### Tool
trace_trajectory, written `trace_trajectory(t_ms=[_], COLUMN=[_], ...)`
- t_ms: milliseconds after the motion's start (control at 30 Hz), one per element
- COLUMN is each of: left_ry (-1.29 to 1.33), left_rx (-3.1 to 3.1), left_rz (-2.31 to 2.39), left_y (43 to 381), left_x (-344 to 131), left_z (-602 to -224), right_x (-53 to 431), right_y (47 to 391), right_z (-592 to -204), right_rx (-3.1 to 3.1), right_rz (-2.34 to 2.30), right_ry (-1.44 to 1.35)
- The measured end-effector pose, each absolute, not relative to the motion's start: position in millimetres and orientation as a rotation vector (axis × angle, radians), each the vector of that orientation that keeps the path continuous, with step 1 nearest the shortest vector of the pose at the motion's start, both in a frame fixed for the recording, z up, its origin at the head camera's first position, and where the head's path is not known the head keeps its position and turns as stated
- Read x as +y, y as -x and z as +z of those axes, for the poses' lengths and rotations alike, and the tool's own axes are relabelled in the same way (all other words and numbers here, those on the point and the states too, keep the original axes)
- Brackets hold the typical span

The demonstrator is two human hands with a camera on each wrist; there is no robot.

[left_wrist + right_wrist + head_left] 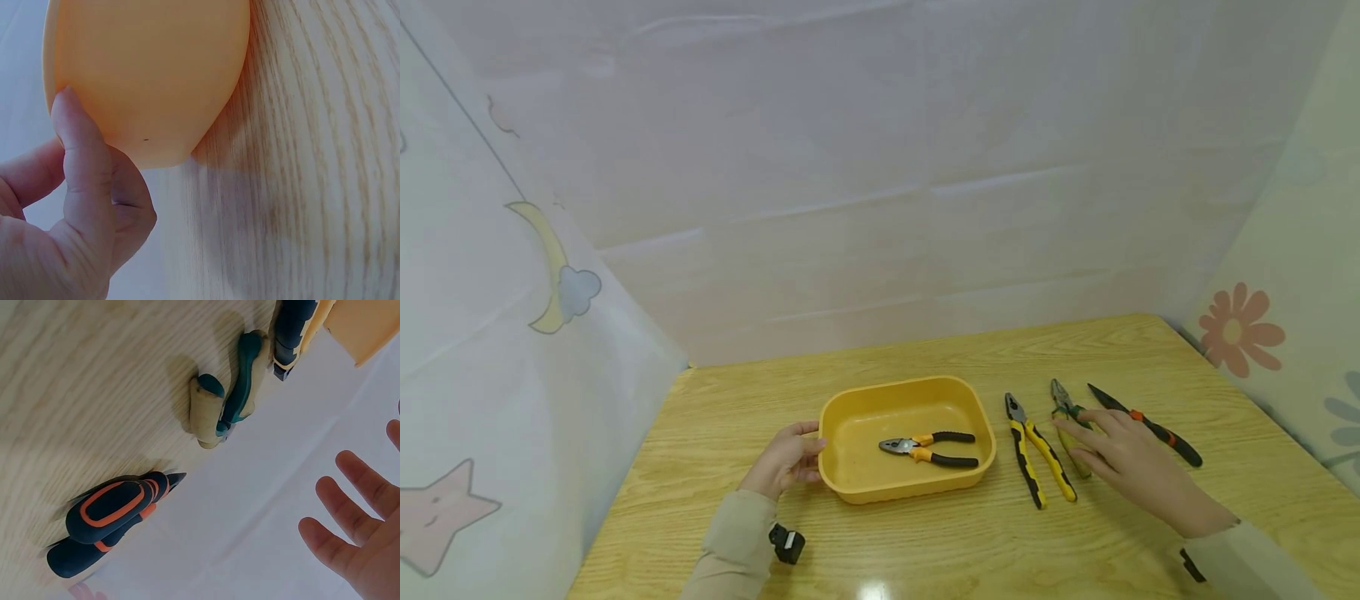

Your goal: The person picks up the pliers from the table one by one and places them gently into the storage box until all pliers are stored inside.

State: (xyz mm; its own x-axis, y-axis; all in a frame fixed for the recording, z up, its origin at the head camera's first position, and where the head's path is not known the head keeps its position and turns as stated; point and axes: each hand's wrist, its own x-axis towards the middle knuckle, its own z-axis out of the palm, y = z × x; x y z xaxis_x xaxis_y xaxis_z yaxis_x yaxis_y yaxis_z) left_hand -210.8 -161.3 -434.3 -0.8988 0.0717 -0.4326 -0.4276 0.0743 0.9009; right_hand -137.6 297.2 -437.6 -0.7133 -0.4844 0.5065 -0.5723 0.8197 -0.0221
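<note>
A yellow plastic tray (902,495) stands on the table, with orange-and-black handled pliers (919,452) lying inside. My left hand (784,461) pinches the tray's left wall; in the left wrist view its thumb (84,144) lies at the rim. Over the green-and-yellow handled pliers (1061,396) hovers my right hand (1123,454), fingers spread and nothing in them. It partly hides those pliers in the head view. Yellow-and-black pliers (1018,415) lie between the tray and that hand. Long-nosed pliers with black and red-orange handles (1182,447) are at the far right.
The wooden table (737,400) carries everything. White printed sheeting (850,275) rises behind the table's back edge and along both sides. Each wrist has a small black device strapped on, such as the left wrist camera (787,544).
</note>
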Motion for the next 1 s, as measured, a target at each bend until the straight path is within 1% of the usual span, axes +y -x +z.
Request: trace_trajectory(t_ms=[1000], left_ry=[0.383], left_rx=[1.979], left_rz=[1.899], left_y=[211.1], left_x=[-160.1], left_z=[-434.1], right_x=[312.9], right_y=[136.9], right_z=[-445.1], right_rx=[-2.509], right_rz=[0.248], right_ry=[-0.74])
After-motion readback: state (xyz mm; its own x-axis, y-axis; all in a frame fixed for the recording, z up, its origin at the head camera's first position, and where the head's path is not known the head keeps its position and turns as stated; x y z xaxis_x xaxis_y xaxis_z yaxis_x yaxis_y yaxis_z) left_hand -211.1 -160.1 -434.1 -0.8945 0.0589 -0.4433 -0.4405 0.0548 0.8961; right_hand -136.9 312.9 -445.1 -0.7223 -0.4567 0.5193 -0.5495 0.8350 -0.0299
